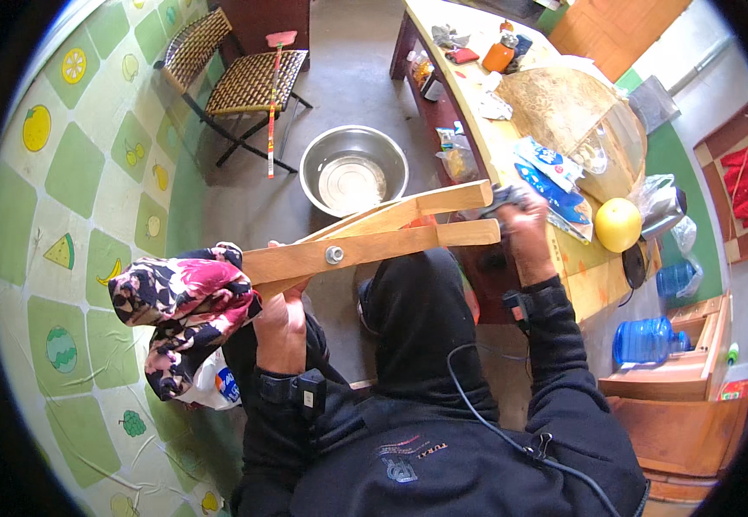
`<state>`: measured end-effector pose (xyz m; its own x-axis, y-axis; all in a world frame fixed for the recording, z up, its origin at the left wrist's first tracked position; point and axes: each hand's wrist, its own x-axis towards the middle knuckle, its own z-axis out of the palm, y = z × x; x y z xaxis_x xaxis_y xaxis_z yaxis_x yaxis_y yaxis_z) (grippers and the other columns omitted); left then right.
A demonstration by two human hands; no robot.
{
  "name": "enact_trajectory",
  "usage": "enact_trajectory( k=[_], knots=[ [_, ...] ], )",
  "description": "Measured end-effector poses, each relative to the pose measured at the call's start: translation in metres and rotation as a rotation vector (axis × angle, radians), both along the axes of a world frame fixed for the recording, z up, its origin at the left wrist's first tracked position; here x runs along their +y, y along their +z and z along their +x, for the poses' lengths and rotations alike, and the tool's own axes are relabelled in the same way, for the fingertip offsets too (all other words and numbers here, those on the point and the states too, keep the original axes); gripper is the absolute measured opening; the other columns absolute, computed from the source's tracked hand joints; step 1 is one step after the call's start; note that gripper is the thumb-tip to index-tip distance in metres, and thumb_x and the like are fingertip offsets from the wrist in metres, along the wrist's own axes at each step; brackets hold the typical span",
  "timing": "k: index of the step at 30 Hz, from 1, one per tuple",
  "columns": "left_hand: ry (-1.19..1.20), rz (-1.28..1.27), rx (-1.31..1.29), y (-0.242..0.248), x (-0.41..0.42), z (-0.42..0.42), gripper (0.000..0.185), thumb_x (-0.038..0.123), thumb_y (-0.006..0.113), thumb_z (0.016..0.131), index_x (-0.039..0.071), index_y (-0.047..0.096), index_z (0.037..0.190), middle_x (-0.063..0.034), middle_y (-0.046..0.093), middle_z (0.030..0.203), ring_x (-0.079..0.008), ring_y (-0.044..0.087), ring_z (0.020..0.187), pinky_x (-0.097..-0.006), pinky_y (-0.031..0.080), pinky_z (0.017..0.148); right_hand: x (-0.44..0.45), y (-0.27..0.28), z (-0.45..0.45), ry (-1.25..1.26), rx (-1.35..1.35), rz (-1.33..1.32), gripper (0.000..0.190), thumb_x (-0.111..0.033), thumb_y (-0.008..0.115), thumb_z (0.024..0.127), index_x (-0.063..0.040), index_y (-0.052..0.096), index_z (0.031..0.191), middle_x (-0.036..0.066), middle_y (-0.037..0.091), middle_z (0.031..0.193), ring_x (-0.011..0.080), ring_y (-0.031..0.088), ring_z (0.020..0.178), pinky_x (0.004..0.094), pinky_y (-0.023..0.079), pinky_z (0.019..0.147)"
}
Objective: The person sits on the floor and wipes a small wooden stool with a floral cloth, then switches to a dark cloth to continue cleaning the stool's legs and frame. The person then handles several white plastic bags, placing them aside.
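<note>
My left hand is closed around the lower part of a wooden frame, two crossed bars joined by a metal bolt and nut. A bundle of dark floral cloth lies against the frame's left end. The frame's two squared ends point right, slightly apart. My right hand is beside those ends, its fingers closed on a dark grey cloth. Some of the left fingers are hidden behind the wood.
A steel basin stands on the floor ahead, near a woven folding chair. On the right, a long table holds a yellow round fruit, plastic packets and an orange bottle. A cable crosses my right side.
</note>
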<state>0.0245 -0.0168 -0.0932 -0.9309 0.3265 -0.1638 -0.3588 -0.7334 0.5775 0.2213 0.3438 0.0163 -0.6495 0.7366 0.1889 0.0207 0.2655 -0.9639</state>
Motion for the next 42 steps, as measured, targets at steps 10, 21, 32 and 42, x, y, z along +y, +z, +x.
enact_trajectory(
  k=[10,21,32,42],
  knots=[
    [0.06,-0.004,-0.018,-0.007,0.0,0.001,0.047,0.038,0.074,0.108,0.012,0.062,0.146,-0.0092,0.069,0.142,-0.0337,0.069,0.132,-0.0656,0.061,0.108,0.013,0.034,0.077,-0.132,0.3,-0.165,0.023,0.01,0.069,0.096,0.0,0.079,0.114,0.006,0.082,0.11,0.0146,0.077,0.095,0.0295,0.061,0.089],
    [0.083,0.026,-0.024,-0.019,0.002,0.005,0.053,0.024,0.086,0.098,0.009,0.066,0.144,-0.009,0.072,0.135,-0.0275,0.068,0.131,-0.0577,0.063,0.106,0.002,0.056,0.089,-0.103,0.24,0.032,0.027,0.011,0.071,0.095,-0.001,0.077,0.118,0.004,0.08,0.113,0.0129,0.075,0.099,0.0293,0.06,0.092],
    [0.073,-0.178,0.019,-0.057,-0.033,0.025,0.052,0.025,0.08,0.104,0.014,0.06,0.151,-0.0084,0.068,0.146,-0.0278,0.066,0.135,-0.0576,0.062,0.108,-0.062,0.14,0.048,-0.206,0.457,0.467,0.021,-0.002,0.076,0.101,0.0,0.073,0.122,0.008,0.076,0.116,0.0181,0.073,0.11,0.0351,0.059,0.102],
    [0.118,-0.01,-0.018,-0.024,0.006,0.003,0.048,0.037,0.074,0.108,0.014,0.061,0.148,-0.0095,0.07,0.143,-0.0326,0.071,0.131,-0.0615,0.063,0.107,-0.086,0.173,-0.034,0.293,-0.499,1.477,0.031,0.002,0.073,0.082,-0.004,0.066,0.111,0.019,0.07,0.102,0.0406,0.072,0.09,0.0497,0.058,0.078]
  ],
)
